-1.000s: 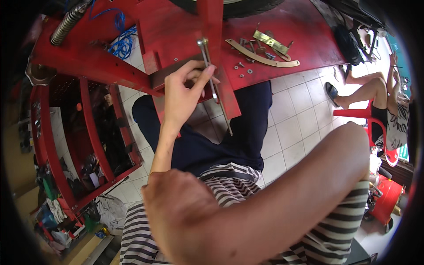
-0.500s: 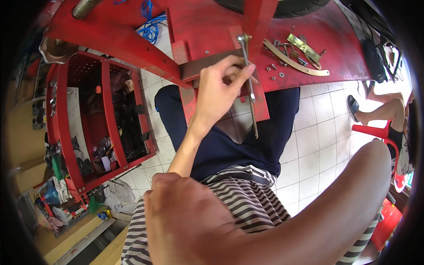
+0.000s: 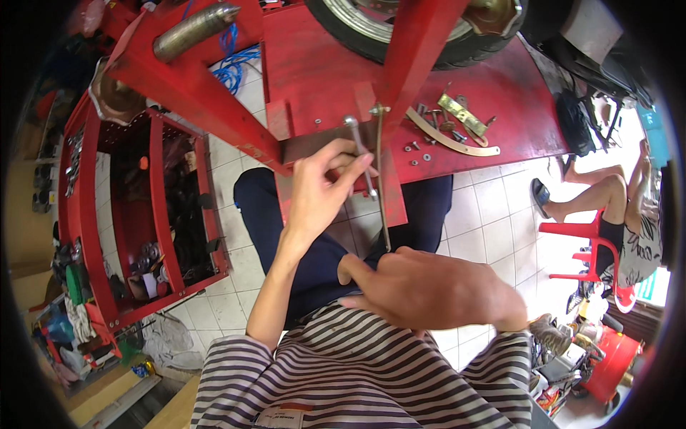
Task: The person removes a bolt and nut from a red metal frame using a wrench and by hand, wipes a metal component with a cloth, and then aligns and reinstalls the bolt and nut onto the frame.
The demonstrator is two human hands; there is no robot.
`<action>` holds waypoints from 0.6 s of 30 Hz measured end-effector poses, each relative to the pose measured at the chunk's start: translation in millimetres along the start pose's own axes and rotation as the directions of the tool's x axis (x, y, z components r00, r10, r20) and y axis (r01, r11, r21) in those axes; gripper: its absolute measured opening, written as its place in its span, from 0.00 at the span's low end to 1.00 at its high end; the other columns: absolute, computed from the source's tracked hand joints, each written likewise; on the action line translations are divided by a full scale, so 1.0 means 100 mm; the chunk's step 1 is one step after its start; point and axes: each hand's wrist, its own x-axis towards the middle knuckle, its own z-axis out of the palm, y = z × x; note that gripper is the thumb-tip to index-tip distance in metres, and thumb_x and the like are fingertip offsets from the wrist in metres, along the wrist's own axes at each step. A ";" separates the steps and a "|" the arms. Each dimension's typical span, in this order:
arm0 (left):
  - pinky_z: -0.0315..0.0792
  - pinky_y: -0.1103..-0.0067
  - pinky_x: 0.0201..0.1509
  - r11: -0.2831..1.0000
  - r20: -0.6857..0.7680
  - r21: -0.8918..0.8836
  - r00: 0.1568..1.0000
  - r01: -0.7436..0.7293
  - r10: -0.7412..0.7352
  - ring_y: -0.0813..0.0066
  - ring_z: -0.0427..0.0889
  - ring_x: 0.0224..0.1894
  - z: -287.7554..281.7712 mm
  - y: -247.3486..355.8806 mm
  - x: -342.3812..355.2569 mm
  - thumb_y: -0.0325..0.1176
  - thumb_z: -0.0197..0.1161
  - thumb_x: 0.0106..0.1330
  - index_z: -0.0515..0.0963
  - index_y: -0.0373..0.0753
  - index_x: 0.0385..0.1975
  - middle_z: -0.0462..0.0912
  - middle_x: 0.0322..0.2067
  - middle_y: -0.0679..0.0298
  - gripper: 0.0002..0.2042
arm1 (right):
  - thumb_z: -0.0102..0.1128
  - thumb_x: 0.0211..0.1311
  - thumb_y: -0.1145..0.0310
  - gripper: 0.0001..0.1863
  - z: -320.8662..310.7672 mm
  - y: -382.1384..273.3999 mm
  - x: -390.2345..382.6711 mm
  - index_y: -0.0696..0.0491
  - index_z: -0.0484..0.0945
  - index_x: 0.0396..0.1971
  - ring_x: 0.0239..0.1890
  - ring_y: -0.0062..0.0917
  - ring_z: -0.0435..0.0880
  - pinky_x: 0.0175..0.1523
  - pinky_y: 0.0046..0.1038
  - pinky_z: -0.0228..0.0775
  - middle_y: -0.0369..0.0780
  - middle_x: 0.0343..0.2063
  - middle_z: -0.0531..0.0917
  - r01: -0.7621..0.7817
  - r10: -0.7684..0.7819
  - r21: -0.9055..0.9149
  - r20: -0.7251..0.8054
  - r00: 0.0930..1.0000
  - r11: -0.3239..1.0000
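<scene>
L grip (image 3: 318,189) closed, thumb & fingers pinching a wrench (image 3: 359,144); one end sticks out fwd of the grip, other end pokes out just right of it. Thin metal rod (image 3: 381,186) close on right of L grip, apart from wrench, runs back to R grip (image 3: 436,286). R grip curled, blurry, right at rod's near end; can't tell if it has hold. Fwd-right of L grip, on red table (image 3: 314,57): curved strip (image 3: 446,141), brass plate (image 3: 463,116), washer (image 3: 426,157). Tire (image 3: 471,57) farther fwd.
</scene>
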 end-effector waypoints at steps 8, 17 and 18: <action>0.68 0.86 0.35 0.990 0.038 -0.135 0.998 0.048 -0.044 0.84 0.77 0.29 0.03 0.23 -0.45 0.28 0.61 0.73 0.78 0.31 0.41 0.89 0.33 0.59 0.07 | 0.62 0.69 0.67 0.18 0.44 0.45 -0.29 0.58 0.69 0.53 0.38 0.36 0.85 0.40 0.33 0.77 0.45 0.38 0.83 -0.206 0.404 0.372 -0.601 0.690 0.905; 0.71 0.79 0.48 0.960 -0.025 -0.256 0.992 0.114 -0.125 0.79 0.79 0.40 0.32 0.11 -0.61 0.28 0.69 0.66 0.82 0.32 0.39 0.86 0.35 0.65 0.07 | 0.56 0.74 0.70 0.12 0.85 0.52 -0.28 0.60 0.68 0.49 0.31 0.32 0.84 0.39 0.30 0.76 0.46 0.33 0.80 0.081 0.460 0.690 -0.560 0.690 0.719; 0.72 0.79 0.46 0.983 -0.001 -0.165 0.997 0.076 -0.077 0.79 0.79 0.39 0.34 0.11 -0.60 0.28 0.69 0.65 0.82 0.32 0.39 0.86 0.35 0.65 0.07 | 0.55 0.74 0.70 0.10 0.85 0.53 -0.29 0.60 0.68 0.47 0.29 0.31 0.83 0.37 0.31 0.75 0.45 0.30 0.80 0.023 0.476 0.695 -0.515 0.712 0.718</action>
